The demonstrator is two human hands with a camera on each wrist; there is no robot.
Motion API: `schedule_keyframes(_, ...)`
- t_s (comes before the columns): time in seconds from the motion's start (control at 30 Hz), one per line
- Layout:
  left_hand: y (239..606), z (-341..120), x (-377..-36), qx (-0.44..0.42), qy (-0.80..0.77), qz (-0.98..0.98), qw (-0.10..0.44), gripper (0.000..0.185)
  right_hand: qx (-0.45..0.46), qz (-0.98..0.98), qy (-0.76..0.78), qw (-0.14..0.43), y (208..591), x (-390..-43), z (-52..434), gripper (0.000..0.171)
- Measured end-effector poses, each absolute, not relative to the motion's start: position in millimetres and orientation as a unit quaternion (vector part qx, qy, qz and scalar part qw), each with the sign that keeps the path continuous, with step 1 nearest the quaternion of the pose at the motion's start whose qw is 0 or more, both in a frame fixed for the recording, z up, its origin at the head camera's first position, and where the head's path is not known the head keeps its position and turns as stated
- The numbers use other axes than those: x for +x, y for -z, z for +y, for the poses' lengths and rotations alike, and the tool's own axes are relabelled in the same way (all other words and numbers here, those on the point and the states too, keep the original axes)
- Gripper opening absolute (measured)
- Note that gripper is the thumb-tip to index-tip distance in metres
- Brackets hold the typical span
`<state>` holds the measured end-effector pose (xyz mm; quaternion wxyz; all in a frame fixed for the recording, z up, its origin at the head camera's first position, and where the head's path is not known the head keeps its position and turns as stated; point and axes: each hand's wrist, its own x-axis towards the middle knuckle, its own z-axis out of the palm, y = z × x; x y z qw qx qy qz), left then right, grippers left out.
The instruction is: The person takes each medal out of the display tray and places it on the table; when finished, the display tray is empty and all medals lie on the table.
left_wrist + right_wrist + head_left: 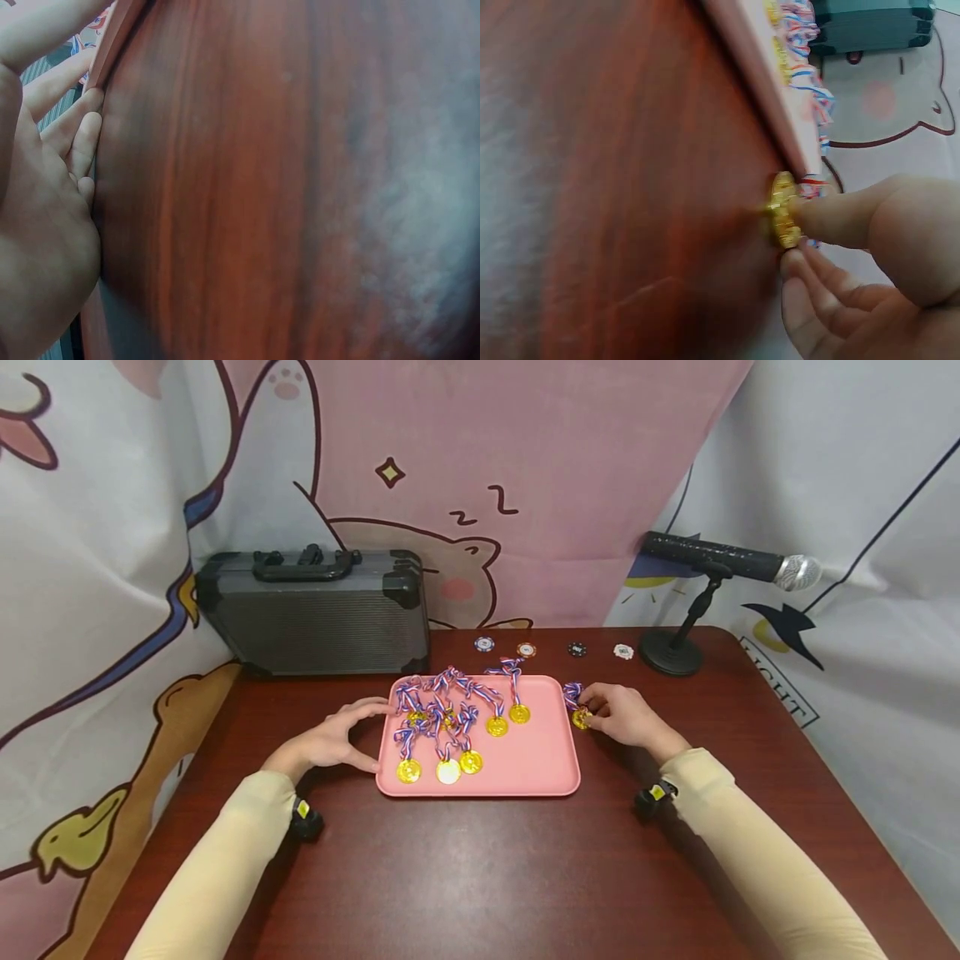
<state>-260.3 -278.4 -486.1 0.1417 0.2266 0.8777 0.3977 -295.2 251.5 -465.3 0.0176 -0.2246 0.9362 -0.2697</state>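
Right hand (626, 714): fingertips pinching a gold medal (581, 719) just beside the pink tray (525, 768). Left hand (333, 739): fingers relaxed, touching the tray's left edge.

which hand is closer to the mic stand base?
Right. The right hand pinches a medal just right of the tray, in front of the mic stand base. The left hand rests at the tray's left edge, far across.

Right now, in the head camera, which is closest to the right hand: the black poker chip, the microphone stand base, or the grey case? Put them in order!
From the right hand:
1. Black poker chip, just behind it.
2. Microphone stand base, behind, to the right; close to the chip's distance.
3. Grey case, far left at the back.
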Motion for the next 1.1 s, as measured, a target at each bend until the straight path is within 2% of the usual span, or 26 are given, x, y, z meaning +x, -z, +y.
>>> schedule_keyframes(0.13, 485, -279, -259, 0.228, -0.398, 0.878, 0.139, 0.097, -0.234, 0.934, 0.269, -0.014, 456, -296, 244, 0.036)
schedule_keyframes(0.23, 485, -280, -258, 0.226, -0.399, 0.878, 0.139, 0.096, -0.247, 0.926, 0.285, -0.029, 449, -295, 227, 0.035)
schedule_keyframes(0.5, 485, -279, -258, 0.23, -0.405, 0.874, 0.138, 0.094, -0.358, 0.888, 0.288, -0.014, 453, -297, 170, 0.023)
schedule_keyframes(0.63, 486, -277, -260, 0.228, -0.403, 0.876, 0.137, 0.095, -0.388, 0.883, 0.265, -0.01, 461, -300, 156, 0.029)
schedule_keyframes(0.83, 487, -276, -260, 0.231, -0.399, 0.877, 0.133, 0.095, -0.395, 0.894, 0.212, -0.023, 466, -303, 152, 0.026)
schedule_keyframes(1.1, 485, -278, -258, 0.223, -0.403, 0.877, 0.139, 0.094, -0.37, 0.905, 0.211, 0.002, 464, -305, 151, 0.026)
